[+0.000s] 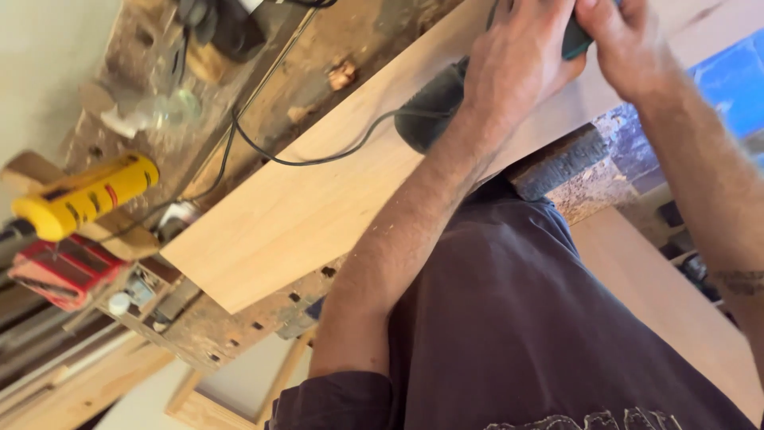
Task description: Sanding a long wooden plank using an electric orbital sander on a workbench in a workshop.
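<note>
Two bare hands on a dark green power sander [434, 107] at the far right of a pale wooden board [318, 199]: left hand [521, 60] clenched over the tool's body, right hand [625, 40] gripping its far end, fingertips cut off by the frame edge. Sander resting flat on the board, black cord [318, 159] trailing left across the scarred workbench [231, 330]. Yellow drill [83, 195] and red case [60, 271] lying well apart at the left.

both hands [557, 48] apparently gripping sander [434, 107] on board [302, 207]
</note>
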